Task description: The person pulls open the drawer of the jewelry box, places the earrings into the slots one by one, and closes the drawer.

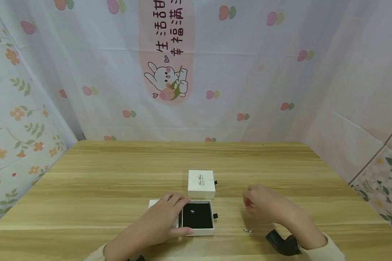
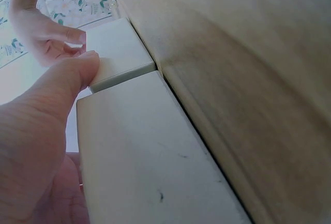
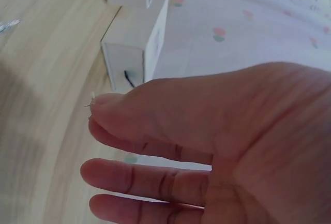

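Observation:
A white drawer-style jewelry box, its tray (image 1: 197, 232) slid out of the sleeve (image 1: 153, 202), lies under my left hand (image 1: 156, 221). That hand grips the box, thumb on the tray's near side and fingers across the far side. Black foam (image 1: 199, 219) fills the tray, with a small silvery star-shaped piece (image 1: 192, 211) on it. To the right, my right hand (image 1: 264, 204) is above the table. Its thumb and index fingertip pinch a tiny spiky silvery piece (image 3: 91, 102), too small to name surely; the other fingers extend loosely in the right wrist view.
A second white box (image 1: 200, 181) with printed lettering and a black pull tab stands just behind the tray. Several tiny shiny pieces (image 1: 248, 231) lie on the wooden table (image 1: 117, 163) near my right hand. A patterned curtain (image 1: 248, 72) hangs behind.

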